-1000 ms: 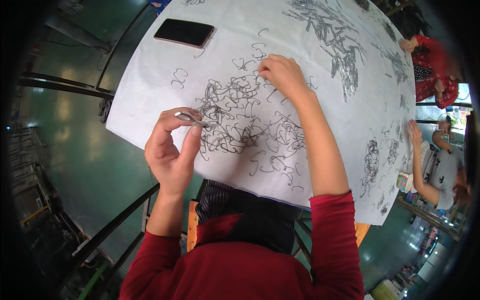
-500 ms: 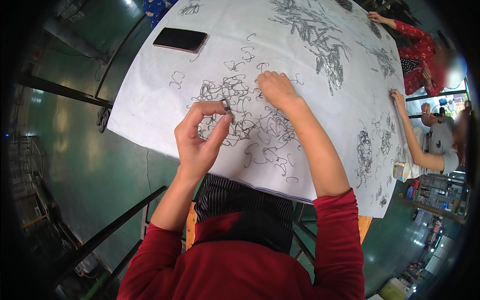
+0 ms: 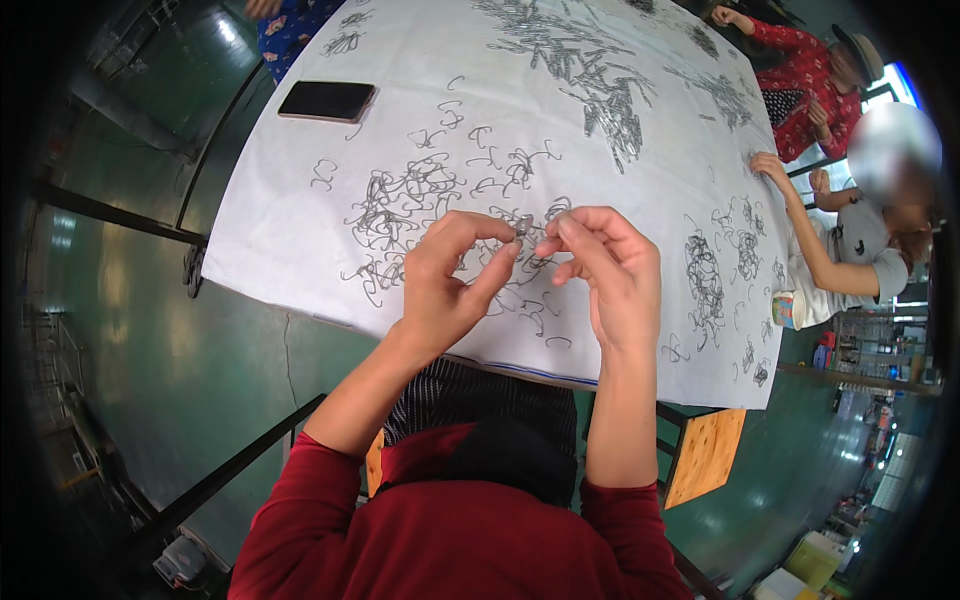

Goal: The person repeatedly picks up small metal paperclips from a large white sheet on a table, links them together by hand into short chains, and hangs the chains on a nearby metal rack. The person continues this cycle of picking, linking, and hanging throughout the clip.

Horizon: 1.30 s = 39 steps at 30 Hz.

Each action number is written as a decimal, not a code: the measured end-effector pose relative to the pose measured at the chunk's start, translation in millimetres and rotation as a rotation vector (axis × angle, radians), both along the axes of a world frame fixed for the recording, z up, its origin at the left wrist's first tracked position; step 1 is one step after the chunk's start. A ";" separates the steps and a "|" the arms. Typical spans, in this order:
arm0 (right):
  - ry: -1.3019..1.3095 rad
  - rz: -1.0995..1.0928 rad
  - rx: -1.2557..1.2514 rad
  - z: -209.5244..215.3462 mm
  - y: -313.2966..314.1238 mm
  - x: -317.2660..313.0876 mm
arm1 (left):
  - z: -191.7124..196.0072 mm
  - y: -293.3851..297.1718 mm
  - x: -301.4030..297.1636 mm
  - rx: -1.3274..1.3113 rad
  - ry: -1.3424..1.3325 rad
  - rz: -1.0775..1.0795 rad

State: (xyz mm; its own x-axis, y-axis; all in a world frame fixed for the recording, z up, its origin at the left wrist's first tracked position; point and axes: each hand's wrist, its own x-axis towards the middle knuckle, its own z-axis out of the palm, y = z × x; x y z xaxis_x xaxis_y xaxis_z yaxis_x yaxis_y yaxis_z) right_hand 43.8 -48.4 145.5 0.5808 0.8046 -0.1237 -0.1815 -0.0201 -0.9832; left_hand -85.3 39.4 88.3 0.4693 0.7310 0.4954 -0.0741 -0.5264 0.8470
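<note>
Between thumb and index finger, my left hand (image 3: 445,285) pinches a small shiny metal clip (image 3: 523,226). Just to its right is my right hand (image 3: 622,270), its thumb and fingertips closed together close to the clip. Whatever those fingertips hold is too small to make out. Under and around both hands lie loose curved wire hooks (image 3: 385,215), with more scattered hooks (image 3: 520,168) just beyond. Farther off, a long heap of slim metal clips (image 3: 610,110) runs across the white sheet (image 3: 270,210) covering the table.
A dark phone (image 3: 326,101) lies at the far left. More wire hooks (image 3: 704,280) are piled on the right. Along the right edge sit a person in grey (image 3: 868,255) and a person in red (image 3: 815,75); a blue patterned sleeve (image 3: 290,35) shows at the far left. A paper cup (image 3: 787,309) stands by the right edge.
My right hand has come back from the scattered hooks to beside my left hand. My left hand has moved right with the metal clip still pinched. The view has shifted slightly.
</note>
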 end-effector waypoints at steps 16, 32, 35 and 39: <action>-0.567 -0.473 0.347 -0.9 -57.5 31.4 | -4.5 -15.1 93.3 0.270 -0.036 -0.231; -0.677 -0.500 0.267 -2.5 -76.2 77.1 | -111.1 138.6 288.9 0.060 0.927 0.055; -0.725 -0.474 0.276 -8.2 -61.6 75.6 | -60.2 139.2 244.7 -0.230 0.725 -0.184; -0.791 -0.425 0.279 -12.7 -35.2 66.2 | 26.6 86.1 171.8 -0.322 0.398 -0.348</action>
State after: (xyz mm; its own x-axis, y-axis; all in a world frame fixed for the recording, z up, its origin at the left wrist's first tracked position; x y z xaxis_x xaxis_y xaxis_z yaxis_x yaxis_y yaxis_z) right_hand 110.0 -83.6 132.8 0.6656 0.4469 0.5978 0.6033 0.1493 -0.7834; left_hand 86.5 125.5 114.9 0.8106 0.5854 0.0132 0.1586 -0.2412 0.9574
